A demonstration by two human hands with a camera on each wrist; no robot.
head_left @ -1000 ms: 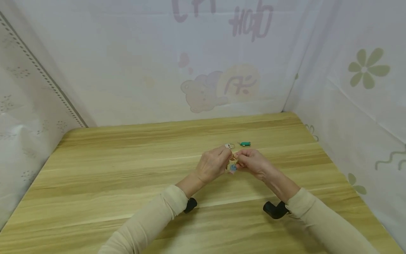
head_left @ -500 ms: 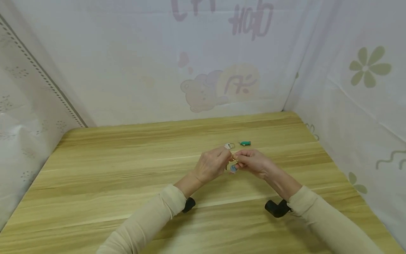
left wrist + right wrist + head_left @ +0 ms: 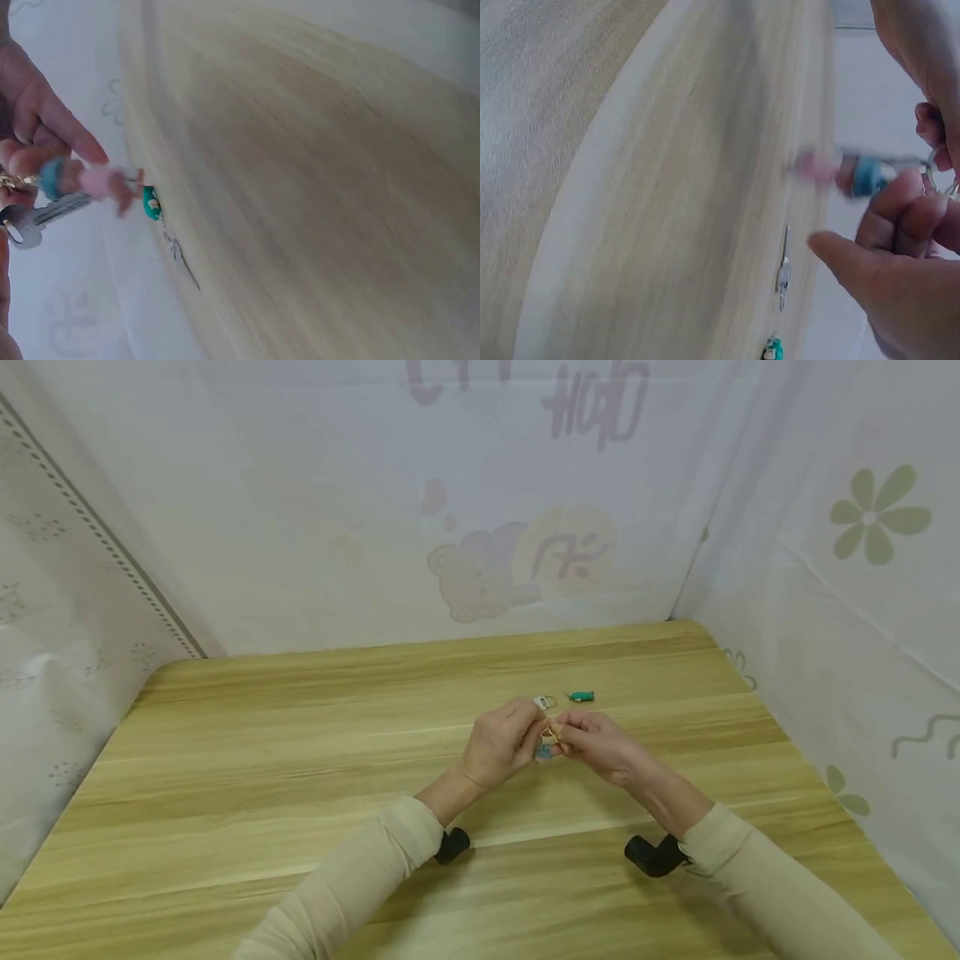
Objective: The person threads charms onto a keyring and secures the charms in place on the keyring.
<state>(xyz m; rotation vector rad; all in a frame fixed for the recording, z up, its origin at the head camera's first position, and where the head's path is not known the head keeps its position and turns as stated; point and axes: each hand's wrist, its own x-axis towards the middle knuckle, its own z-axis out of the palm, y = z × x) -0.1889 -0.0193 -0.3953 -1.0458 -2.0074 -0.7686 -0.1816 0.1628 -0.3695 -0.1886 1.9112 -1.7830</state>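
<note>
Both hands meet over the table around a small keyring. My left hand (image 3: 498,743) pinches the metal ring (image 3: 931,171) from the left. Opposite it, my right hand (image 3: 600,743) pinches the gold-coloured chain (image 3: 16,181) of a small charm. This blue and pink figure charm (image 3: 90,180) dangles below the fingers, blurred in both wrist views. A silver key (image 3: 45,217) hangs beside the charm. Fingertips hide where chain and ring meet, so whether they are linked cannot be seen.
Behind the hands, another key (image 3: 783,276) with a ring lies on the wooden table (image 3: 300,760). To its right lies a green charm (image 3: 581,697). Patterned cloth walls (image 3: 337,527) stand at the back and sides. Black wrist mounts (image 3: 652,856) sit under the forearms.
The blue and pink charm has swung slightly left and up between the hands. Both hands stay in nearly the same place, with small finger shifts at the ring.
</note>
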